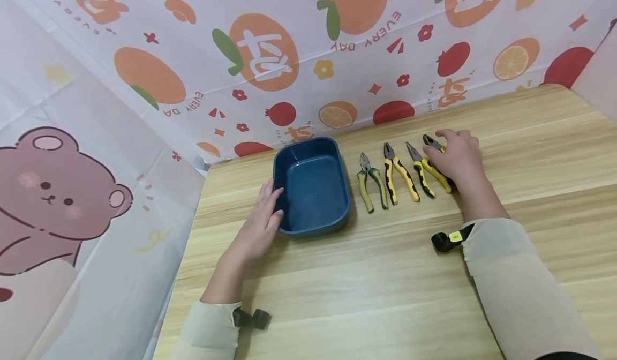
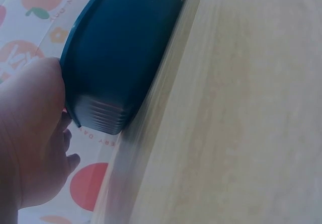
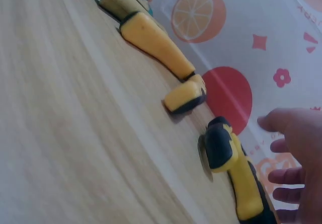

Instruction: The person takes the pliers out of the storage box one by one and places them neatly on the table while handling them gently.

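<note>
My left hand [image 1: 260,220] rests at the left side of a dark blue rectangular bin [image 1: 278,210], fingertips on its rim. In the left wrist view the thumb lies against the bin's outer wall [image 2: 115,48]. My right hand [image 1: 460,156] hovers over the rightmost combination pliers [image 1: 430,141], whose handles it mostly hides; in the right wrist view its loosely bent fingers stand apart from the yellow-black handles [image 3: 246,189]. To its left lie needle-nose pliers [image 1: 424,180], yellow-black combination pliers [image 1: 407,180] and green-handled combination pliers [image 1: 363,191].
The pliers lie in a row on a light wood-grain table [image 1: 347,290], right of the bin. A white fruit-print cloth [image 1: 299,103] hangs along the back edge. At the left hangs a sheet with a bear [image 1: 62,188]. Dark wrist cameras sit at both sleeves.
</note>
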A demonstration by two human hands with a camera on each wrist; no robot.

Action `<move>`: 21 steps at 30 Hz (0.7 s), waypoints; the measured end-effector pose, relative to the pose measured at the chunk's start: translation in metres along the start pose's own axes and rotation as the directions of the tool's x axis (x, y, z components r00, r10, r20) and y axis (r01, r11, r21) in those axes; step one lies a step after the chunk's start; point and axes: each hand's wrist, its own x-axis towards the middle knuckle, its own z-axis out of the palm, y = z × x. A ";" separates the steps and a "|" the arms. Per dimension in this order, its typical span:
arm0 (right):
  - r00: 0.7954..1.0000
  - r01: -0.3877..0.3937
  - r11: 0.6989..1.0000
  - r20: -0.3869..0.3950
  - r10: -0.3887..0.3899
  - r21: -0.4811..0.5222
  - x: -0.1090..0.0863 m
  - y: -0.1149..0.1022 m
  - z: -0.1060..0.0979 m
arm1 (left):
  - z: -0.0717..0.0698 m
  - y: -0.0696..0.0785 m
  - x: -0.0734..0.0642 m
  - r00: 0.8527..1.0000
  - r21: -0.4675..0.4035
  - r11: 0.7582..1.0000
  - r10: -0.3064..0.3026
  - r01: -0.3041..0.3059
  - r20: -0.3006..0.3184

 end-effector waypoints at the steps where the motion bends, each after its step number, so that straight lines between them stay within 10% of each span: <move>1: 1.000 0.009 1.000 0.000 -0.009 0.000 0.000 -0.002 0.001 | 0.000 0.000 0.000 1.000 -0.002 1.000 0.000 0.000 0.001; 21: 0.970 0.230 0.972 0.063 -0.233 0.048 -0.015 -0.057 0.022 | -0.025 0.027 0.005 1.000 -0.003 1.000 -0.020 0.020 -0.021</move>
